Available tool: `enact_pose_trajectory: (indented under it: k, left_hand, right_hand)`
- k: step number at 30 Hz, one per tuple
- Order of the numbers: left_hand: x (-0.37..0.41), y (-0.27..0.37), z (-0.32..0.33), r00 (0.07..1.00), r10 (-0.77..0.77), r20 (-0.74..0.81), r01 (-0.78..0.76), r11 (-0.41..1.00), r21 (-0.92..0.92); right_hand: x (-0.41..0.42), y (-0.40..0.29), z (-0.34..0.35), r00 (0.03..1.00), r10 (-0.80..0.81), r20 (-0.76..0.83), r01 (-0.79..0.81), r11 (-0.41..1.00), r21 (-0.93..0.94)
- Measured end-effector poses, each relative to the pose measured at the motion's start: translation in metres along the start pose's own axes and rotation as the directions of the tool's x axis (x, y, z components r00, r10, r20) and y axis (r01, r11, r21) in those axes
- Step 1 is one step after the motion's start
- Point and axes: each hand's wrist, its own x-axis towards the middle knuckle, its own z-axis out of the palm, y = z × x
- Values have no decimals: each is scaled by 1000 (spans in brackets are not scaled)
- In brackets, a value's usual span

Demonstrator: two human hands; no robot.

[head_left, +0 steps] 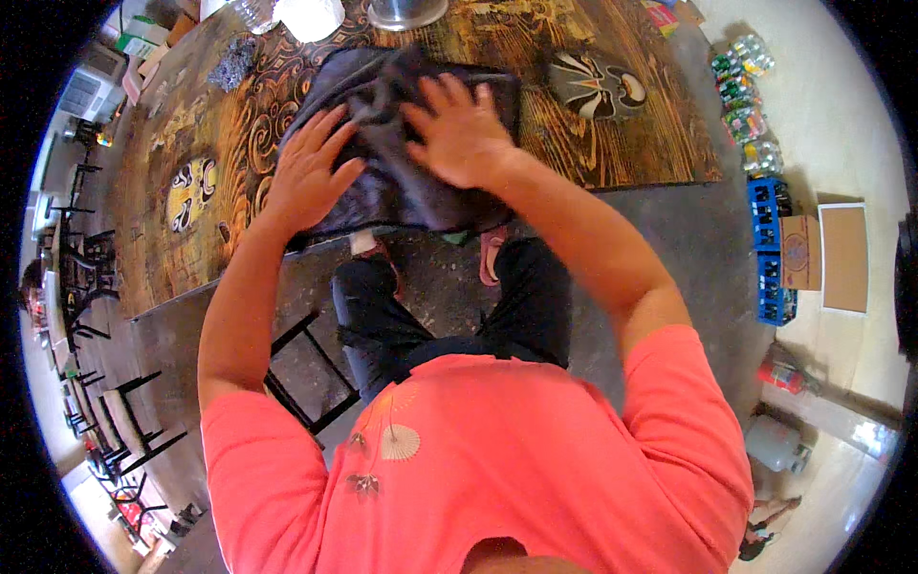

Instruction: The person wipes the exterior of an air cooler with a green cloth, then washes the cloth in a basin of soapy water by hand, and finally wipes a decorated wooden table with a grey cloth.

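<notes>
A dark, rumpled cloth (423,188) lies at the near edge of a patterned wooden table (602,154). On its left part rests my left hand (312,168), palm down, with the fingers apart. My right hand (459,133) is spread over the upper right part of the cloth, slightly blurred. Neither hand is closed around the fabric. A grey metal scouring pad (232,64) sits beyond my left hand. What lies under the cloth is hidden.
Along the table's far edge stand a round metal vessel (407,13) and a white item (310,18). A black-framed stool (312,373) is at my left. Bottle crates (769,247), a cardboard box (800,252), a fire extinguisher (780,376) and a gas cylinder (776,441) stand to the right.
</notes>
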Motion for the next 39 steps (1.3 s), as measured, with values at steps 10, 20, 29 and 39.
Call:
enact_pose_trajectory:
  k: [10,20,29,39]
  left_hand:
    - [-71,7,-4,978,-209,8,206,971,122]
    - [34,135,23,997,51,54,-57,991,122]
    - [142,272,52,951,309,-5,-309,951,-4]
    - [151,288,70,939,321,-122,-333,937,-104]
  right_hand:
    - [-12,-43,5,974,-206,-93,222,947,230]
    - [-107,85,2,929,-58,-365,87,994,64]
    - [-183,252,-11,908,-14,-418,-62,984,-169]
    - [-205,271,42,615,175,-769,-394,913,-108]
